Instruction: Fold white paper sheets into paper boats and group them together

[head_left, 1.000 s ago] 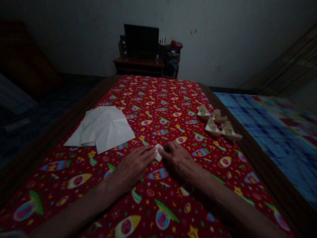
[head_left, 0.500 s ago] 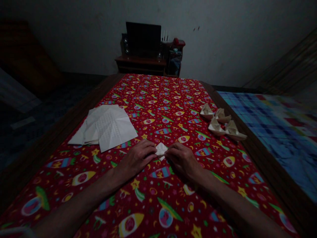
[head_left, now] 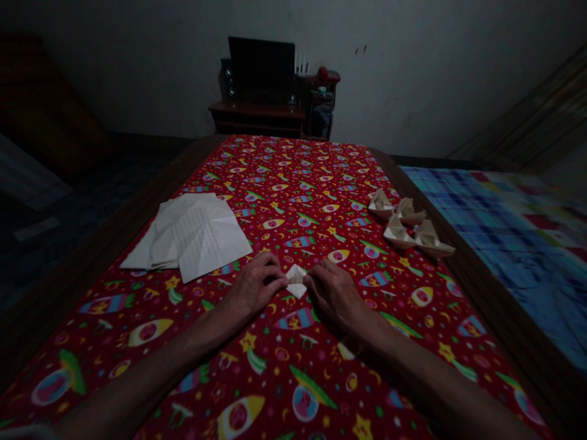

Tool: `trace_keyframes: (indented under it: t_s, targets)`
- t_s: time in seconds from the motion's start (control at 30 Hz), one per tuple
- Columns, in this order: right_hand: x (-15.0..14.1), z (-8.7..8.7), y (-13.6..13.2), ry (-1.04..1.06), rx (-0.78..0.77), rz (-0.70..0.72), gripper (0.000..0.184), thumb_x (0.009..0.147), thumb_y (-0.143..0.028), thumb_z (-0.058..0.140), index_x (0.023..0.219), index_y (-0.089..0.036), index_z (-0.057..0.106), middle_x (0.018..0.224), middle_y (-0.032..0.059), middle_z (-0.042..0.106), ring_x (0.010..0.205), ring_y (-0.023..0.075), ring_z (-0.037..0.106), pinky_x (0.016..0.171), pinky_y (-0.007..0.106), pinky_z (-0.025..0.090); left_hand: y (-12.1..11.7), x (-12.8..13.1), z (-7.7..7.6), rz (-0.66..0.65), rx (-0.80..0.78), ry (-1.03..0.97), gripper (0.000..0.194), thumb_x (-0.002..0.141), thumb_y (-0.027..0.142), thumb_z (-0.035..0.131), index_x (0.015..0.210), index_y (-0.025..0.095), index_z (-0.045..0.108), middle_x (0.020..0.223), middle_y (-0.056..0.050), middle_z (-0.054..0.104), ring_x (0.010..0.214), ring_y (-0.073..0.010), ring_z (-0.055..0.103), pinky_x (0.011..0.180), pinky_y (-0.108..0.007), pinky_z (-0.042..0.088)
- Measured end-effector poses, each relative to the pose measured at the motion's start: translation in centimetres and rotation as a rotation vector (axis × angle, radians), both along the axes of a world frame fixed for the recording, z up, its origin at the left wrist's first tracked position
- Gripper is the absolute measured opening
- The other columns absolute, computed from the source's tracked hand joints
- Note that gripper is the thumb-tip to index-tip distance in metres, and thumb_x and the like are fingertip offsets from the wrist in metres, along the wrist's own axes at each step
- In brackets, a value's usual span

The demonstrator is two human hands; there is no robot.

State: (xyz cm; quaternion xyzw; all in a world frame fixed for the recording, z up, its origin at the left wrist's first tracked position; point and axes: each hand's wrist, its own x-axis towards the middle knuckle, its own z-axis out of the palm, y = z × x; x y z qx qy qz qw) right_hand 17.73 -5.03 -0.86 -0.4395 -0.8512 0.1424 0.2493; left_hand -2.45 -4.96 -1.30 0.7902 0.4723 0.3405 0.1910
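Observation:
Between my hands a small piece of folded white paper (head_left: 296,282) rests on the red patterned cloth (head_left: 293,342), its shape roughly a diamond. My left hand (head_left: 257,282) pinches its left corner between thumb and fingers. At the opposite corner my right hand (head_left: 334,287) grips the paper with bent fingers. Several folded paper boats (head_left: 397,232) stand grouped on the right side of the cloth. Off to the left lies a loose stack of creased white paper sheets (head_left: 208,238), the top one with faint writing.
The cloth covers a table with a dark wooden edge (head_left: 151,186). Beyond its far end, a black screen (head_left: 261,68) stands on a wooden cabinet (head_left: 257,113) near a red telephone (head_left: 328,74). A blue checked sheet (head_left: 486,244) spreads at the right.
My fingers have shifted from lying over the paper to pinching its two side corners. More of the folded paper shows, with a crease band across its middle. The view has moved slightly.

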Motion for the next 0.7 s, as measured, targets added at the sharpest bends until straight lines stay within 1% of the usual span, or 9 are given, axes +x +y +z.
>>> trace_keyframes:
  t_s: [0.17, 0.3, 0.4, 0.47, 0.53, 0.6, 0.7]
  targets:
    - [0.0, -0.6, 0.1, -0.077, 0.048, -0.024, 0.015, 0.091, -0.024, 0.046, 0.079, -0.017, 0.052, 0.078, 0.0035, 0.051, 0.071, 0.0142, 0.046, 0.063, 0.025, 0.036, 0.0, 0.2, -0.4, 0.084, -0.033, 0.018, 0.009, 0.073, 0.017, 0.067, 0.065, 0.016, 0.063, 0.084, -0.002, 0.053, 0.081, -0.0157, 0.053, 0.072, -0.029, 0.045]
    - [0.2, -1.9, 0.4, -0.163, 0.136, -0.03, 0.017, 0.093, -0.027, 0.042, 0.082, -0.018, 0.051, 0.079, 0.0043, 0.05, 0.071, 0.0154, 0.046, 0.062, 0.027, 0.035, -0.3, 0.6, -0.3, 0.083, -0.018, 0.07, 0.013, 0.076, 0.017, 0.063, 0.065, 0.016, 0.057, 0.083, -0.002, 0.05, 0.082, -0.017, 0.05, 0.074, -0.031, 0.043]
    - [0.4, -2.4, 0.4, -0.217, 0.207, -0.034, 0.018, 0.094, -0.028, 0.04, 0.086, -0.019, 0.052, 0.08, 0.0058, 0.052, 0.074, 0.0172, 0.047, 0.063, 0.028, 0.035, -0.6, 1.0, 0.1, 0.087, 0.003, 0.141, 0.012, 0.078, 0.014, 0.059, 0.068, 0.016, 0.052, 0.084, -0.003, 0.048, 0.084, -0.0189, 0.048, 0.076, -0.034, 0.042]
    - [0.5, -2.3, 0.3, -0.242, 0.231, -0.031, 0.018, 0.094, -0.029, 0.039, 0.088, -0.02, 0.053, 0.081, 0.0064, 0.053, 0.075, 0.0176, 0.048, 0.064, 0.029, 0.034, -0.6, 1.0, 0.1, 0.085, 0.013, 0.183, 0.012, 0.079, 0.012, 0.055, 0.07, 0.017, 0.05, 0.085, -0.004, 0.048, 0.084, -0.0196, 0.047, 0.077, -0.036, 0.042]
    - [0.4, -1.8, 0.3, -0.266, 0.228, -0.025, 0.018, 0.094, -0.029, 0.039, 0.089, -0.019, 0.053, 0.081, 0.0063, 0.054, 0.074, 0.017, 0.048, 0.063, 0.029, 0.032, -0.4, 1.0, -0.3, 0.082, 0.013, 0.194, 0.011, 0.079, 0.012, 0.055, 0.072, 0.017, 0.049, 0.085, -0.004, 0.048, 0.083, -0.0192, 0.048, 0.075, -0.035, 0.042]
    - [0.3, -1.3, 0.3, -0.286, 0.2, -0.024, 0.018, 0.094, -0.029, 0.04, 0.087, -0.019, 0.053, 0.08, 0.0054, 0.054, 0.071, 0.0157, 0.048, 0.061, 0.027, 0.03, 0.0, 0.8, -1.0, 0.083, 0.012, 0.168, 0.011, 0.077, 0.014, 0.059, 0.073, 0.018, 0.049, 0.083, -0.002, 0.048, 0.08, -0.0181, 0.049, 0.073, -0.033, 0.042]
    - [0.0, -0.5, 0.5, -0.294, 0.145, -0.034, 0.022, 0.092, -0.035, 0.045, 0.083, -0.018, 0.054, 0.078, 0.0042, 0.056, 0.069, 0.0147, 0.048, 0.059, 0.026, 0.028, 0.5, 0.7, -1.8, 0.103, 0.032, 0.131, 0.015, 0.075, 0.022, 0.065, 0.07, 0.018, 0.051, 0.079, -0.001, 0.048, 0.076, -0.0165, 0.05, 0.069, -0.031, 0.042]
